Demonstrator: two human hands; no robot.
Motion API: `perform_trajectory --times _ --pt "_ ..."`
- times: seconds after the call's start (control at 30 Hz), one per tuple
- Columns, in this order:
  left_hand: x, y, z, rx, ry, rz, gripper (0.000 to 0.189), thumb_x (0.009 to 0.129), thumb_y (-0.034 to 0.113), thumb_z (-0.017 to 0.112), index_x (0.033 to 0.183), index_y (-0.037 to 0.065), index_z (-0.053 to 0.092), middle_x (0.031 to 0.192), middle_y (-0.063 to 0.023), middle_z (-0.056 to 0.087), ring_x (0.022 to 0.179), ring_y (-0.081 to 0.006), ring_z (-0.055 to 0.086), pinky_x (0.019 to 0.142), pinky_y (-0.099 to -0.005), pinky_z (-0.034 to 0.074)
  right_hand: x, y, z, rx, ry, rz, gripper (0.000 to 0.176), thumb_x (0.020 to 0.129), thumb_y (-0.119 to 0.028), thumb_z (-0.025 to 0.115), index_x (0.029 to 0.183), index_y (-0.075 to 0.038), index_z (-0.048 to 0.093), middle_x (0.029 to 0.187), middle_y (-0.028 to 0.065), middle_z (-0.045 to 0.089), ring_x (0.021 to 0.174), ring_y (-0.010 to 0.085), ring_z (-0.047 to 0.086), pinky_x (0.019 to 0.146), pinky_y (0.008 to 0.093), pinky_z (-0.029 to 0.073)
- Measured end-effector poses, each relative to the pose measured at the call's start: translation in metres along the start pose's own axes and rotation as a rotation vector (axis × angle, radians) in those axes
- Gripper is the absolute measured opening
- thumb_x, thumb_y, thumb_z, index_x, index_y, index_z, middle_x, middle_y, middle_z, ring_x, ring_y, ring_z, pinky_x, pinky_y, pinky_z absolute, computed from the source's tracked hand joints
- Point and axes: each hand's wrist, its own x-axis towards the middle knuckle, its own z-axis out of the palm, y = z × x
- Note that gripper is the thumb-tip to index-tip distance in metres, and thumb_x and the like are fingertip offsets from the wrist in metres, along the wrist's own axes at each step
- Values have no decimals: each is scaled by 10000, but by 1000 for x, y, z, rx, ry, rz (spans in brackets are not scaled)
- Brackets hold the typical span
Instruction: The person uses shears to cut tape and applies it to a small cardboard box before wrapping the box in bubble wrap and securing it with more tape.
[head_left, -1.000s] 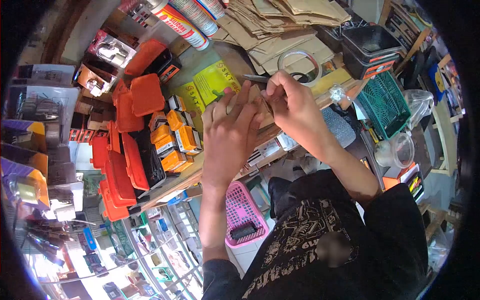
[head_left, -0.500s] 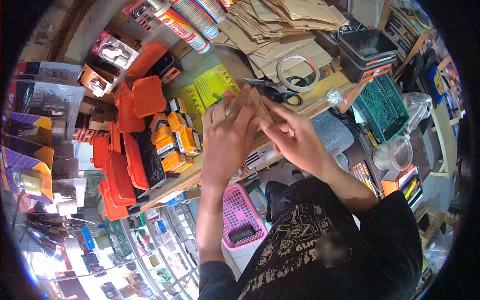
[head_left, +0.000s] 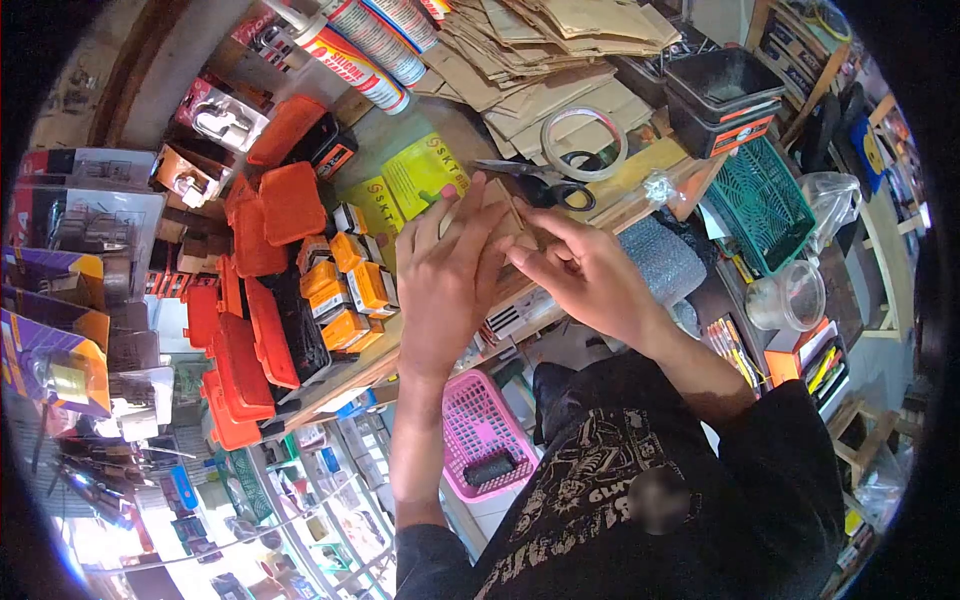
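A small piece of brown cardboard (head_left: 508, 196) is between my two hands over the front edge of the workbench. My left hand (head_left: 450, 265) lies over its left side, fingers stretched forward and pressed onto it. From the right, my right hand (head_left: 585, 268) holds its near edge with thumb and bent fingers. My fingers hide much of the cardboard. Just beyond it lie scissors (head_left: 573, 196) with black handles, beside a roll of tape (head_left: 548, 140). Yellow-green printed packets (head_left: 425, 172) are on the bench beyond my left hand.
Flattened brown cardboard (head_left: 560, 105) is piled at the back, beside silicone tubes (head_left: 350, 65). Small orange-and-white boxes (head_left: 370, 288) and orange-lidded cases (head_left: 290, 203) stand left. Black bins (head_left: 725, 90) and a green basket (head_left: 765, 205) are right. A pink basket (head_left: 460, 410) sits below the bench.
The view has shifted slightly. Both hands stay around the cardboard, with the fingers only slightly repositioned on it.
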Motion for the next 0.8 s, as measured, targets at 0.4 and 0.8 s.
perform_trajectory --times 0.4,0.8 --pt "3 2 -7 -38 -54 -26 352 944 261 730 1263 110 734 1476 -75 639 1336 -335 576 1098 -480 409 -13 2 -6 -12 -62 9 659 992 -305 740 1474 56 472 604 87 553 516 164 530 517 347 411" --pt "7 -2 -25 -266 -198 -62 605 853 183 813 1418 65 633 1534 -215 551 1196 -392 623 1054 -473 483 8 2 -14 365 -156 137 562 1087 -287 603 1520 33 440 1139 164 720 900 150 720 744 291 559"
